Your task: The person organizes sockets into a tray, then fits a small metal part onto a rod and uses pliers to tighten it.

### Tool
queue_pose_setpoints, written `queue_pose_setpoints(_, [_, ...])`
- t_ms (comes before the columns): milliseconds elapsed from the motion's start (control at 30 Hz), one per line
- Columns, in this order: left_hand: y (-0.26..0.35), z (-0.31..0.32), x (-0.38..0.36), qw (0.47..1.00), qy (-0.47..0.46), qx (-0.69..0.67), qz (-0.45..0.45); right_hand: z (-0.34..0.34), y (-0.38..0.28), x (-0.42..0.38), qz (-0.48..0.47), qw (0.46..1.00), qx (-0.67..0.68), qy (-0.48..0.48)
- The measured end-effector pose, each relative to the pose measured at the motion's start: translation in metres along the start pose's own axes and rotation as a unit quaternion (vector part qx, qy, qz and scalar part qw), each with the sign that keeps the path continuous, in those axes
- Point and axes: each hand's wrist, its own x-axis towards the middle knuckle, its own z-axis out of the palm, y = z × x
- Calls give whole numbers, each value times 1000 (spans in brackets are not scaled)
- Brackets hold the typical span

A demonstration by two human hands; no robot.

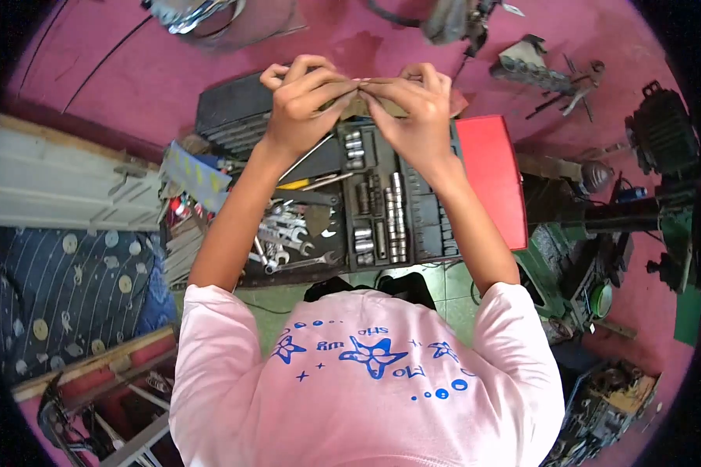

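Observation:
My left hand (304,105) and my right hand (414,113) are raised over the far side of the tool table, fingertips meeting in a pinch. Whatever lies between the fingertips is too small to make out. Below them is a socket tray (374,167), with several chrome sockets (396,218) standing in rows. To its left, several wrenches (284,233) lie in a loose pile, close to a yellow-handled tool (294,185). A dark tool case (237,105) sits behind my left forearm. Beyond my right wrist is a red case lid (491,183).
Green machinery (549,268) with a dark vertical column (670,194) stands at the right. Metal parts hang on the pink wall, among them a grey bracket (530,66). A white cabinet (62,175) and a dark patterned cloth (70,284) are at the left.

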Motion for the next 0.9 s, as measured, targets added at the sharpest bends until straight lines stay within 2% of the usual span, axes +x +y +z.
queue_pose_setpoints(100, [-19,-34,-47,996,-63,23,-61,41,-26,-9,2,996,44,-76])
queue_pose_setpoints(267, [-37,-72,-131,977,-103,80,-167,107,-51,-41,-7,980,99,-172])
queue_pose_setpoints(400, [-46,-89,-190,951,-136,113,-254,151,-60,-73,-2,968,91,-233])
queue_pose_setpoints(467, [-50,-92,-218,923,-179,134,-313,168,-63,-87,13,952,66,-297])
queue_pose_setpoints(500, [-53,-90,-234,918,-185,130,-325,175,-63,-93,24,938,65,-339])
queue_pose_setpoints(600, [-53,-86,-266,891,-225,134,-371,199,-66,-120,-7,928,32,-371])
queue_pose_setpoints(633, [-52,-86,-276,895,-231,156,-350,202,-67,-125,-2,908,15,-420])
queue_pose_setpoints(800, [-48,-85,-304,860,-276,160,-398,218,-74,-155,-27,886,-29,-463])
queue_pose_setpoints(900, [-42,-86,-309,861,-273,151,-401,220,-70,-164,-45,903,-46,-424])
